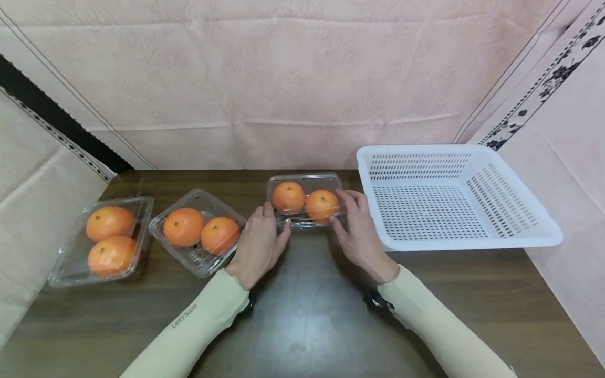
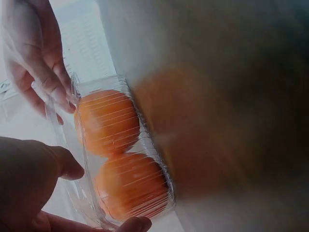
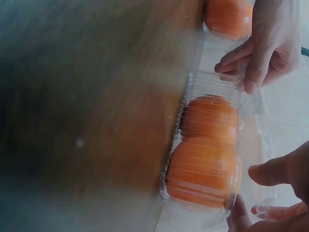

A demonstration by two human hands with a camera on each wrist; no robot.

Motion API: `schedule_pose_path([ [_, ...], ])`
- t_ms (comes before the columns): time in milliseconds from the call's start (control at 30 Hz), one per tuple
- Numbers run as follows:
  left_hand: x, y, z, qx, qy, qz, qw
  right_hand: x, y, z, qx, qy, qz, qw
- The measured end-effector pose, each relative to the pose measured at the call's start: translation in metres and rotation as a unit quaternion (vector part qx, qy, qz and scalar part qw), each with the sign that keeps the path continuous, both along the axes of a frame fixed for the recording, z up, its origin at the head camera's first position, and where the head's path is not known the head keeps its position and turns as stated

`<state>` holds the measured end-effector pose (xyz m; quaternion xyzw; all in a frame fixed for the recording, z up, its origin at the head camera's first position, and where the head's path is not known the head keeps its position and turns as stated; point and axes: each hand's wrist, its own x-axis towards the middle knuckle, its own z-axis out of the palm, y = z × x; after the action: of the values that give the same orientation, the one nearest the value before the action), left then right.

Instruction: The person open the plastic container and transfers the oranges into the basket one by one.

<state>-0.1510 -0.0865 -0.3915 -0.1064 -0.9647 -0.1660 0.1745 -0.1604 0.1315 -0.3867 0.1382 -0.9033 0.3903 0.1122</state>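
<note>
Two oranges [image 1: 289, 197] lie side by side in a clear plastic clamshell box [image 1: 309, 181] near the table's back edge. My left hand [image 1: 259, 244] holds the box's left end, thumb at the front edge and fingers along the side. At the opposite end, my right hand [image 1: 361, 236] grips with its thumb in front and fingers round the corner. Both wrist views show the ribbed box wall [image 2: 126, 87] and fingers at its ends. Whether the lid is fully fastened, I cannot tell.
Left of my hands are a tilted clear box [image 1: 200, 265] with two oranges and, farther left, another such box [image 1: 71, 268]. A white perforated basket [image 1: 468, 244] stands on the right. Pink cloth [image 1: 293, 94] hangs behind the dark wooden table [image 1: 302, 315].
</note>
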Motion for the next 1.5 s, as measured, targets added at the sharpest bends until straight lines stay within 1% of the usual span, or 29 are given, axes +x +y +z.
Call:
schedule_pose_path([
  [133,0.0,0.001,0.001,-0.024,0.036,0.001,0.9991,-0.002,-0.002,0.0,-0.016,-0.003,0.008,1.0],
  [233,0.001,0.002,0.003,-0.04,0.052,0.006,0.9978,-0.002,-0.002,0.001,-0.015,0.0,0.003,1.0],
  [367,0.003,0.004,0.004,-0.064,0.058,0.015,0.9962,-0.003,-0.001,0.002,-0.01,-0.005,0.001,1.0],
  [500,0.005,0.006,0.003,-0.101,0.067,0.024,0.9924,-0.002,0.0,0.001,-0.007,-0.008,0.003,1.0],
  [633,0.006,0.009,0.003,-0.114,0.077,0.027,0.9901,-0.003,0.001,0.001,-0.008,-0.01,0.004,1.0],
  [700,0.007,0.009,0.004,-0.104,0.077,0.027,0.9912,-0.003,0.002,0.002,-0.007,-0.012,0.005,1.0],
  [800,0.007,0.007,0.005,-0.08,0.063,0.023,0.9945,-0.003,0.002,0.002,-0.007,-0.016,0.003,1.0],
  [900,0.007,0.005,0.007,-0.013,0.029,0.014,0.9994,-0.003,0.002,0.002,-0.011,-0.017,0.004,1.0],
  [1000,0.006,0.003,0.009,0.063,-0.003,0.01,0.998,-0.003,0.002,0.003,-0.008,-0.015,0.004,1.0],
  [1067,0.006,0.002,0.011,0.102,-0.02,0.012,0.9945,-0.002,0.002,0.003,-0.004,-0.014,0.003,1.0],
  [1167,0.006,0.0,0.012,0.144,-0.046,0.015,0.9885,-0.002,0.001,0.005,-0.006,-0.011,0.004,1.0],
  [1267,0.006,-0.001,0.012,0.184,-0.081,0.012,0.9795,-0.002,0.002,0.005,-0.006,-0.004,0.005,1.0],
  [1333,0.007,-0.001,0.012,0.209,-0.109,0.009,0.9718,-0.002,0.002,0.005,-0.002,0.004,0.002,1.0],
  [1400,0.009,0.0,0.012,0.223,-0.143,0.016,0.9642,-0.002,0.001,0.005,-0.002,0.009,0.0,1.0],
  [1500,0.011,0.001,0.011,0.232,-0.18,0.021,0.9557,-0.001,0.001,0.004,-0.009,0.012,-0.002,1.0],
])
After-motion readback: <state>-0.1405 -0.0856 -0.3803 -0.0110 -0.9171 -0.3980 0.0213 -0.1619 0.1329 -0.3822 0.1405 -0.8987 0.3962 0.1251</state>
